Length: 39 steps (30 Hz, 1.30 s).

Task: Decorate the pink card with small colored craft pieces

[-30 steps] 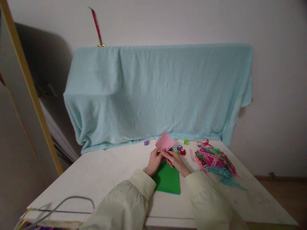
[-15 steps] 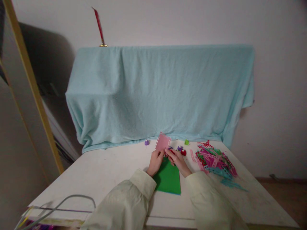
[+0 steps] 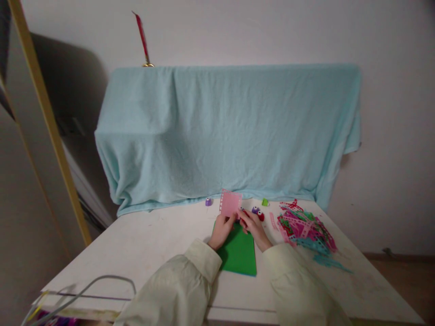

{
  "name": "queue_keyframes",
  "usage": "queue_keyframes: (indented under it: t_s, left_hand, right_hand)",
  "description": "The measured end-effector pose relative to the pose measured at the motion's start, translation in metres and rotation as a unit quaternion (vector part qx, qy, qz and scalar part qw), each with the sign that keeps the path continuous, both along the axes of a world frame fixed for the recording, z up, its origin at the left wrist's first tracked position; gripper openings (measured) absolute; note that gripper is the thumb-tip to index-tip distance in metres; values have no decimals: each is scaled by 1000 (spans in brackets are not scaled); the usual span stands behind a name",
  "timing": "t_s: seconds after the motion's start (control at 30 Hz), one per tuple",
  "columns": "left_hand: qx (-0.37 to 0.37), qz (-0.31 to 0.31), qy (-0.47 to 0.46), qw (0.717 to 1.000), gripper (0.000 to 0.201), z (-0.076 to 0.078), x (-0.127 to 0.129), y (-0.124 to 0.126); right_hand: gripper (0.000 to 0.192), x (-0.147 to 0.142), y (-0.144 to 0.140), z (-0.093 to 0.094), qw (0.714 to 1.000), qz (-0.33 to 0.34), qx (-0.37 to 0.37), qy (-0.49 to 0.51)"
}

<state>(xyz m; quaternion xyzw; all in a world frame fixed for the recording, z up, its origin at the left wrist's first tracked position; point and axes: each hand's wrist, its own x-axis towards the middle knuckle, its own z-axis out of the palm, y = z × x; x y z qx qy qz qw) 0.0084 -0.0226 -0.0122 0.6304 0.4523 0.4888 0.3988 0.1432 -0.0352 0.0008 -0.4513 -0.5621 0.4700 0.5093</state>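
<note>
a white desk [image 3: 152, 244] stands before a pale-blue cloth [image 3: 231, 131]; the left hand [image 3: 222, 230] pinches the hole-edged pink paper [image 3: 230, 203] above green paper [image 3: 238, 256]; the right hand [image 3: 251, 225] curls at its lower right corner, grip unclear.

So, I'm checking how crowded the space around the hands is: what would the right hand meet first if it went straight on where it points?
Most likely the pink sheet held in the left hand. The right hand may already touch it; depth is unclear.
</note>
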Motion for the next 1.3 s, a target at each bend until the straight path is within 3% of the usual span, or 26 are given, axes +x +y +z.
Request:
queue_keyframes:
  t_s: [0.43,0.93,1.3]
  left_hand:
    - [22,-1,-41,999,44,-2,-1,4]
    - [37,-26,-22,999,44,-5,-3,5]
    - [28,-48,-20,998,50,-3,-3,4]
  right_hand:
    - [40,-3,-3,3,996,86,-11,2]
    - [38,-5,-9,11,991,131,-36,18]
    - [40,-2,-2,3,990,128,-41,36]
